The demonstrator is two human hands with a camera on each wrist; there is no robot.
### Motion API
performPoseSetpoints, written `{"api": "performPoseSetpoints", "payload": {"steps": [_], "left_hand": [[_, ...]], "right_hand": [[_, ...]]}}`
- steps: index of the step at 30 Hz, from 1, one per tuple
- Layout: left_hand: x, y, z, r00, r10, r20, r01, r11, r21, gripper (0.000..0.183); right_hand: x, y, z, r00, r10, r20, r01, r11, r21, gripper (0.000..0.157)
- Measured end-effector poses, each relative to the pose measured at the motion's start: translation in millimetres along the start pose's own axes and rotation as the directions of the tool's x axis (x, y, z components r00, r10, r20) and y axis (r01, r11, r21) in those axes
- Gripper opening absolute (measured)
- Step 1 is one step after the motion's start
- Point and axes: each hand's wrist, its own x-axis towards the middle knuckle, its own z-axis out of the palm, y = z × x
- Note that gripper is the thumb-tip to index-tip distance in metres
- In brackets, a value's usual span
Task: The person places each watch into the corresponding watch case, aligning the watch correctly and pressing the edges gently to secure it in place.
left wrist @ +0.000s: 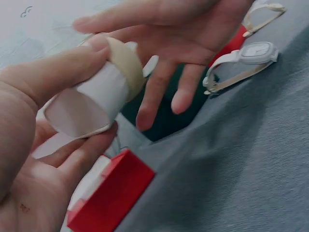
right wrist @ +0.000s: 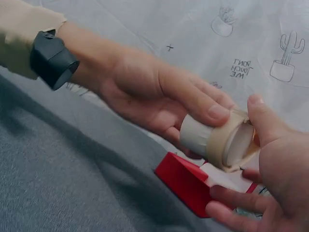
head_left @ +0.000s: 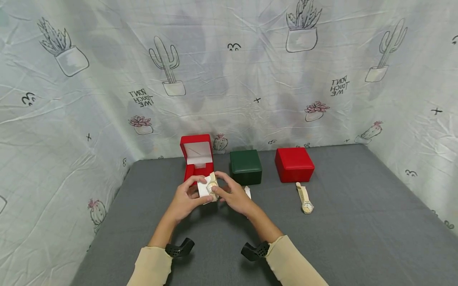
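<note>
A white cushion (head_left: 203,189) is held by my left hand (head_left: 184,202), with the thumb and fingers around it. A wristwatch (head_left: 212,186) with a cream strap wraps around the cushion. My right hand (head_left: 234,196) pinches the watch, its thumb at the dial. In the left wrist view the strap (left wrist: 126,67) curves over the cushion (left wrist: 104,92), its dial turned away. The right wrist view shows the left thumb pressing the cushion (right wrist: 193,135) beside the strap (right wrist: 223,140). Just behind the hands, an open red box (head_left: 189,171) with a white-lined lid stands on the table.
A closed green box (head_left: 245,167) and a closed red box (head_left: 295,165) stand along the back. Another cream-strapped watch (head_left: 304,198) lies before the red one. A white watch (left wrist: 258,52) lies right of my hands. Grey cloth (head_left: 340,230) covers the table; a printed curtain (head_left: 243,79) hangs behind.
</note>
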Motion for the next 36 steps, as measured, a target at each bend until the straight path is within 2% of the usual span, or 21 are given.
{"api": "performPoseSetpoints", "payload": {"steps": [5,8,11,19,25,30,33,36], "left_hand": [[-1.4,0.8,-4.7,0.999,-0.040,0.003,0.040,0.998,0.043,0.044],[0.3,-1.7,-2.0,0.999,-0.051,-0.006,0.051,0.997,0.053,0.044],[1.0,-4.6,0.8,1.000,-0.024,-0.002,0.024,0.999,0.040,0.045],[-2.9,-8.5,1.0,0.998,0.055,0.005,-0.054,0.998,-0.010,0.047],[-5.3,-14.8,0.5,0.996,0.089,0.005,-0.088,0.988,-0.126,0.048],[-5.1,-16.5,0.6,0.996,0.087,0.007,-0.084,0.982,-0.171,0.049],[-4.1,-14.6,0.7,0.998,0.068,0.018,-0.064,0.985,-0.158,0.051],[-3.6,-12.6,-0.4,0.999,0.038,0.015,-0.036,0.991,-0.130,0.060]], "right_hand": [[0.0,0.4,3.0,0.995,-0.094,0.018,0.094,0.996,-0.005,0.053],[-0.6,2.3,2.8,0.997,-0.071,-0.001,0.071,0.997,-0.011,0.051],[-1.7,5.6,0.6,1.000,-0.020,-0.013,0.020,1.000,-0.014,0.051],[-1.5,4.6,-6.3,0.998,-0.062,-0.010,0.061,0.997,-0.047,0.048],[-2.6,-1.1,-2.8,0.998,-0.057,-0.036,0.055,0.996,-0.076,0.047],[-2.0,-0.9,0.3,0.998,-0.044,-0.032,0.044,0.999,-0.016,0.048],[-2.0,-1.2,1.3,0.999,-0.025,-0.026,0.026,0.999,0.028,0.049],[-2.0,-1.6,2.7,0.998,-0.029,-0.062,0.030,0.999,0.015,0.055]]}}
